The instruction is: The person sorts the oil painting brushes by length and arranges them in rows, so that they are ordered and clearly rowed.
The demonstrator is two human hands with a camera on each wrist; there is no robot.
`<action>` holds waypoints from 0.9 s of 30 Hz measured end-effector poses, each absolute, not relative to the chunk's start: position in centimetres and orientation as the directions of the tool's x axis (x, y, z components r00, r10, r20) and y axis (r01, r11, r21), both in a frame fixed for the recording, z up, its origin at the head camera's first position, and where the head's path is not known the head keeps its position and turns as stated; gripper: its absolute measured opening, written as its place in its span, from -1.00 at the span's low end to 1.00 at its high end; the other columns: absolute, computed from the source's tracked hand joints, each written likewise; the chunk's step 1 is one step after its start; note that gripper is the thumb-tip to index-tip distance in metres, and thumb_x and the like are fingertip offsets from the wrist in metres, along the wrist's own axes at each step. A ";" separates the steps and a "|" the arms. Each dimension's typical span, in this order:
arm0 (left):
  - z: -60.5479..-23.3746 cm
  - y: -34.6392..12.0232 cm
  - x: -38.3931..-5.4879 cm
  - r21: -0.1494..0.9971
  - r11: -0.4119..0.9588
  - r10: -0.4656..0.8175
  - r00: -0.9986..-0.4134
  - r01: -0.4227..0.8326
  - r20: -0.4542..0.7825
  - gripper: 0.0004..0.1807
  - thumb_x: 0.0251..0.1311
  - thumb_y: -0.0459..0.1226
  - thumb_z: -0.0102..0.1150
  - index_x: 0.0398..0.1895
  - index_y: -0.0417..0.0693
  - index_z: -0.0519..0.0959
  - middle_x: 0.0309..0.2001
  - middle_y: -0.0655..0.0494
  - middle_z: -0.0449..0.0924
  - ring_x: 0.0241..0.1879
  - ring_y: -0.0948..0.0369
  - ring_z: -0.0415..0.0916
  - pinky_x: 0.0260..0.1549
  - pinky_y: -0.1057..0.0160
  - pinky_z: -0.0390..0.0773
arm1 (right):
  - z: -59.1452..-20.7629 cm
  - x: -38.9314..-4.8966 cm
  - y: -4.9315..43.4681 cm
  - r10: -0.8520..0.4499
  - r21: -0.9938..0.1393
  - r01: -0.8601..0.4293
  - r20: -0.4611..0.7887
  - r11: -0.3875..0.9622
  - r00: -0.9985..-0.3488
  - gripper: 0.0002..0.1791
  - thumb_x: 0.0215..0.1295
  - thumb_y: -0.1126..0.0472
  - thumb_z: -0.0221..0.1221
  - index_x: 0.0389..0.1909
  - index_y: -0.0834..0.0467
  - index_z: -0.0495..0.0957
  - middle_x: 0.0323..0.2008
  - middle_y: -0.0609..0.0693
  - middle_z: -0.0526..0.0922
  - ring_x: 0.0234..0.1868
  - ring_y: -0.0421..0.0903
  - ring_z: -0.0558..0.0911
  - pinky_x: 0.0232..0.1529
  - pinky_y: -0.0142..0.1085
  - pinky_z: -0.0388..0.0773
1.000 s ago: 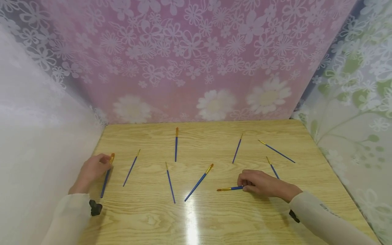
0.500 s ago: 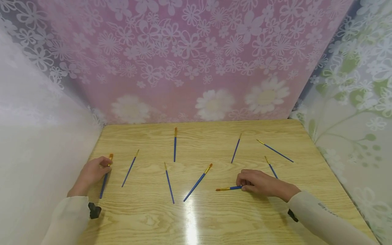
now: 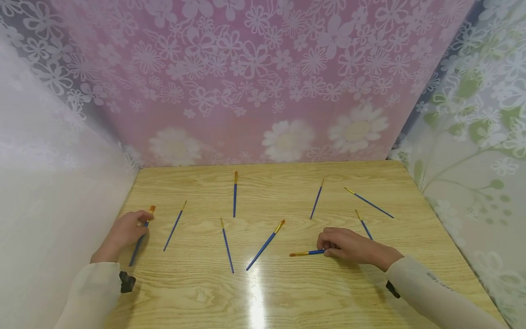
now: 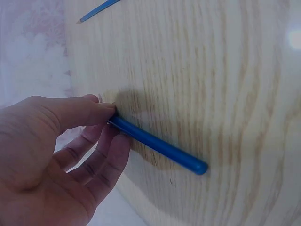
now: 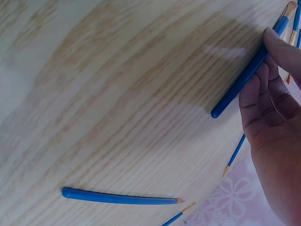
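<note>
At the table's left side my left hand (image 3: 127,230) pinches a blue-handled paintbrush (image 4: 162,147) between thumb and fingers. Its orange bristles (image 3: 152,209) point away from me, and the blue handle slants back toward me. Right of centre, my right hand (image 3: 347,245) pinches another paintbrush (image 3: 306,253) by its blue handle. That brush lies nearly level, bristles to the left; the right wrist view shows its handle end (image 5: 230,96) sticking out past the fingers. A thin paintbrush (image 3: 175,226) lies just right of my left hand, and another (image 3: 364,225) lies behind my right wrist, partly hidden by it.
More paintbrushes lie apart on the wooden table (image 3: 197,297): one (image 3: 235,196) at the back, a thin one (image 3: 227,246) and a thicker one (image 3: 265,246) in the middle, two (image 3: 316,201) (image 3: 370,203) at the back right. Flowered cloth (image 3: 263,82) hangs behind and at both sides.
My left hand has closed on the left paintbrush and tilted it, bristle end rightward and handle end leftward. My right hand and its brush stay put.
</note>
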State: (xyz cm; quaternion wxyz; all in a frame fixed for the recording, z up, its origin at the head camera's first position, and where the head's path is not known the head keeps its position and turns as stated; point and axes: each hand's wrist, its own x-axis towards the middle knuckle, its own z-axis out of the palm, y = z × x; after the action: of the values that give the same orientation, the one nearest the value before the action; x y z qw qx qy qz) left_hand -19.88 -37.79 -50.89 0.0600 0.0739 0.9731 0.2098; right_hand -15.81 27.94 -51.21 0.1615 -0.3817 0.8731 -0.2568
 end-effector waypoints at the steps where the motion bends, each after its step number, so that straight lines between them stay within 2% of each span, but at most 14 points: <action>1: -50.8 -37.7 -19.8 0.408 0.904 0.173 -0.981 0.125 -0.083 -0.61 0.27 -0.47 0.31 0.16 -0.39 0.63 0.13 -0.44 0.69 0.14 -0.43 0.58 0.10 -0.40 0.57 | -51.2 -15.8 27.9 -0.749 -0.572 -0.584 -0.086 0.577 -0.656 -0.84 0.53 0.29 0.33 -0.08 -0.08 0.66 -0.21 -0.22 0.59 -0.25 -0.40 0.44 -0.22 -0.40 0.52; 8: -50.5 -37.2 -19.7 0.360 0.924 0.177 -0.978 0.128 -0.106 -0.70 0.26 -0.44 0.32 0.07 -0.26 0.69 0.07 -0.37 0.71 0.16 -0.40 0.57 0.14 -0.44 0.54 | -51.2 -15.8 28.0 -0.749 -0.570 -0.584 -0.088 0.578 -0.657 -0.84 0.53 0.29 0.33 -0.08 -0.07 0.66 -0.21 -0.21 0.59 -0.25 -0.40 0.44 -0.23 -0.40 0.52; 15: -50.5 -37.0 -19.7 0.365 0.924 0.165 -0.981 0.116 -0.106 -0.76 0.28 -0.44 0.28 -0.01 -0.21 0.71 0.02 -0.37 0.72 0.11 -0.39 0.60 0.06 -0.40 0.58 | -51.3 -15.8 27.9 -0.754 -0.573 -0.588 -0.084 0.571 -0.651 -0.84 0.53 0.29 0.33 -0.08 -0.07 0.66 -0.22 -0.23 0.58 -0.26 -0.40 0.43 -0.23 -0.40 0.52; 22: -49.8 -36.7 -19.7 0.428 0.892 0.185 -0.981 0.141 -0.061 -0.70 0.35 -0.42 0.25 0.10 -0.28 0.72 0.07 -0.40 0.73 -0.04 -0.26 0.70 -0.12 -0.26 0.68 | -51.3 -15.9 28.0 -0.750 -0.573 -0.582 -0.091 0.577 -0.655 -0.85 0.53 0.29 0.32 -0.08 -0.07 0.66 -0.21 -0.24 0.58 -0.25 -0.41 0.44 -0.23 -0.40 0.53; 27: -49.3 -36.1 -19.9 0.464 0.875 0.192 -0.979 0.138 -0.070 -0.66 0.46 -0.44 0.18 0.23 -0.35 0.65 0.18 -0.42 0.67 0.05 -0.33 0.69 -0.10 -0.23 0.72 | -51.1 -15.8 27.9 -0.747 -0.577 -0.574 -0.100 0.582 -0.657 -0.85 0.54 0.29 0.32 -0.08 -0.06 0.66 -0.21 -0.24 0.58 -0.25 -0.40 0.44 -0.23 -0.40 0.53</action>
State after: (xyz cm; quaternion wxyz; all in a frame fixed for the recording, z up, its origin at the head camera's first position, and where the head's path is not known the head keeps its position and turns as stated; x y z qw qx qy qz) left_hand -19.87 -36.08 -49.27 0.0569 0.0853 0.9665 0.2352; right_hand -15.80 27.92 -51.08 0.1688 -0.3783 0.8731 -0.2571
